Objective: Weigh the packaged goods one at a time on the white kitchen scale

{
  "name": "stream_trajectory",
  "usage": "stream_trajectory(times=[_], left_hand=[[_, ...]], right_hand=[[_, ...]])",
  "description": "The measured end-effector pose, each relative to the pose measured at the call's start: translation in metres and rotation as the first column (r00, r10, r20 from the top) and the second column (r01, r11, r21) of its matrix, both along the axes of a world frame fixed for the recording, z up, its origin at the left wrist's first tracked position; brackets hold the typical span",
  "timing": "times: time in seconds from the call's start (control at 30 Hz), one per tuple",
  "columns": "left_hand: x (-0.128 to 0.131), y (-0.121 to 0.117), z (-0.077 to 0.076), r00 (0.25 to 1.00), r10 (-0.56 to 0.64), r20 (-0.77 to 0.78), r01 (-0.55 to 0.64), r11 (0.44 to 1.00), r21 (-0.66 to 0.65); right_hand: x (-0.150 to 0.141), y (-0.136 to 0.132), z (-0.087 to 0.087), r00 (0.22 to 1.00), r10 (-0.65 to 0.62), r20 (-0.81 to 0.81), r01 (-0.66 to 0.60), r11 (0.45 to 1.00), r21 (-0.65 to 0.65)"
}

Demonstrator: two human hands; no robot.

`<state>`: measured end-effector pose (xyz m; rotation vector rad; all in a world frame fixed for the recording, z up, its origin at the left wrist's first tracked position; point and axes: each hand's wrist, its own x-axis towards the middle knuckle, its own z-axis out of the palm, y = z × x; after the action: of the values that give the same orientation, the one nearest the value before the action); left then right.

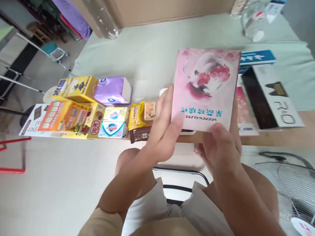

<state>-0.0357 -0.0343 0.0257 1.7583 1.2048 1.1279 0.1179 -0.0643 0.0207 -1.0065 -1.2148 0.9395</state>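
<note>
A pink cardboard box [205, 88] printed with a glass cup and the words "WOODEN GLASS" is held up above the table's near edge, its lettering upside down to me. My left hand [164, 127] grips its left side, thumb on the front. At the lower right, my right hand [222, 141] clasps it with the thumb on the front face. Both hands' other fingers are partly hidden behind the box. Left of my hands lie a yellow snack packet [136, 116], a clear-wrapped snack [150, 110] and a dark brown wrapped bar [140, 134].
On the left are a purple tissue pack [110, 90], soap boxes [113, 122], yellow boxes [82, 88] and an orange packet [65, 116]. A black-and-white box [275, 98] and blue box [258, 57] stand right. Plastic bottles [256, 21] are behind; a fan [285, 183] stands lower right.
</note>
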Motion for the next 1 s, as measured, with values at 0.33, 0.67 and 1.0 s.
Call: stream_trajectory(times=[0.33,0.67,1.0], left_hand=[[-0.016,0.014,-0.009,0.979,0.025,0.200,0.038,0.952,-0.303],[-0.030,0.017,-0.025,0.981,0.074,0.180,-0.054,0.993,-0.109],[-0.024,0.015,-0.026,0.976,-0.008,0.218,0.024,0.997,-0.070]], right_hand=[[-0.034,0.038,-0.021,0.978,-0.021,-0.208,-0.002,0.994,-0.109],[-0.045,0.033,-0.018,0.955,-0.257,-0.150,0.241,0.963,-0.120],[-0.035,0.027,-0.021,0.991,-0.135,-0.005,0.132,0.973,-0.191]])
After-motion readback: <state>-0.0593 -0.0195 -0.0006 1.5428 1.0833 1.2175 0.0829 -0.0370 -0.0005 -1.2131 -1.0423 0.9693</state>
